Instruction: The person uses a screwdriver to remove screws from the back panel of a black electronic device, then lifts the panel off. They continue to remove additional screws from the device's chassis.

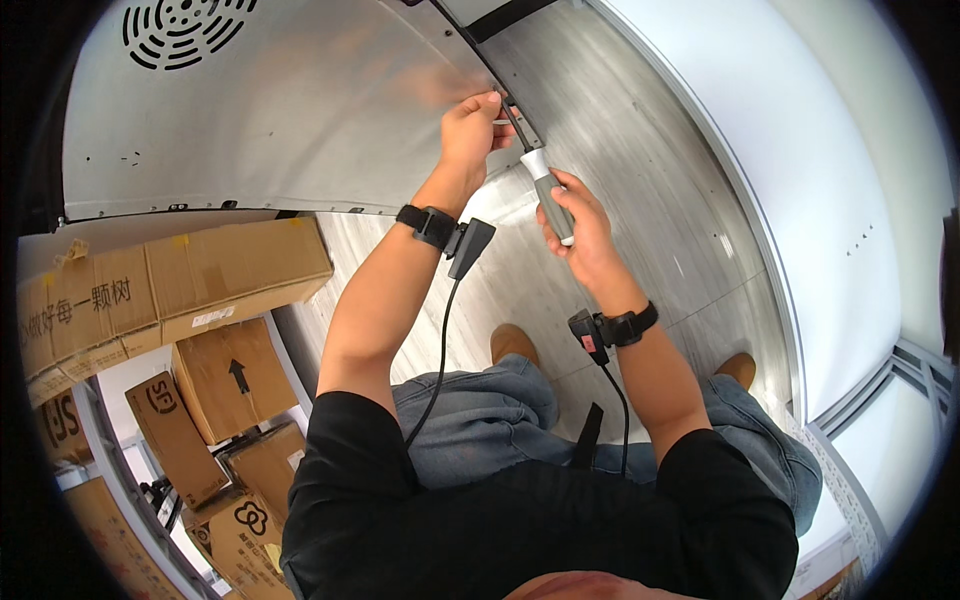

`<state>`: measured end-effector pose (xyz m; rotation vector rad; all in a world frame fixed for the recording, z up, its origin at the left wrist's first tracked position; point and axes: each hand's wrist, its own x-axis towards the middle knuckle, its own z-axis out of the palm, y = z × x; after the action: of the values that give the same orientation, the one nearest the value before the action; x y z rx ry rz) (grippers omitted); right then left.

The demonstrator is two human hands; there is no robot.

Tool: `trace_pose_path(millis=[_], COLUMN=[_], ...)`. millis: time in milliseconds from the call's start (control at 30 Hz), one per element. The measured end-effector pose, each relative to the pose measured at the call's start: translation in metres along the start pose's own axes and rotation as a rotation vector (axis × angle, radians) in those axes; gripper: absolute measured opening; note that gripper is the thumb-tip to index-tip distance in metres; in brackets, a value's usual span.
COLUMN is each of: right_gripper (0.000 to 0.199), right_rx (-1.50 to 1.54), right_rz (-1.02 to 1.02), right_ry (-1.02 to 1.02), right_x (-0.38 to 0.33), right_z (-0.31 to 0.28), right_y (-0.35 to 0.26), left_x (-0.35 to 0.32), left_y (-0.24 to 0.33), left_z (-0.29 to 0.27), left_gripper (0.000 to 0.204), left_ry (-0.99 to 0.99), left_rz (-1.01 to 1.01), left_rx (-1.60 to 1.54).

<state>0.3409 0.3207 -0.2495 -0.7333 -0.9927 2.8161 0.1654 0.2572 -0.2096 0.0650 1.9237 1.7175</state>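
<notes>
My right hand [585,225] is wrapped round the grey and white handle of a screwdriver [548,190]. Its shaft points up and away from me, to the edge of a large silver metal panel [300,110]. At that same edge my left hand [473,135] is closed, thumb and fingers pinched together. What they grip is too small to make out. A narrow metal strip [527,128] shows just right of the left fingertips, beside the screwdriver's shaft. Round vent slots [190,30] are cut in the panel's far left part.
Cardboard boxes [235,375] are stacked on a shelf at the lower left, with a long carton [180,285] above them. A white panel [790,200] curves along the right side. Grey wood-look floor [640,150] lies between. Cables [440,360] hang from devices on both wrists.
</notes>
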Motion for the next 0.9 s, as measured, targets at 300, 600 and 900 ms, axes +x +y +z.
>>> trace_pose_path(millis=[300, 600, 900], right_gripper=[0.043, 0.040, 0.041], right_rx=[-0.075, -0.486, -0.066], right_rz=[-0.008, -0.078, 0.148], right_ry=[0.024, 0.149, -0.247], right_x=[0.008, 0.023, 0.020], right_z=[0.000, 0.001, -0.022], right_y=[0.007, 0.023, 0.002], left_x=[0.001, 0.008, 0.006], left_y=[-0.001, -0.009, -0.006], left_z=[-0.002, 0.003, 0.002], left_gripper=[0.020, 0.026, 0.017], left_ry=[0.028, 0.097, 0.046], left_rz=[0.009, 0.047, 0.019], left_rx=[-0.013, -0.030, -0.063])
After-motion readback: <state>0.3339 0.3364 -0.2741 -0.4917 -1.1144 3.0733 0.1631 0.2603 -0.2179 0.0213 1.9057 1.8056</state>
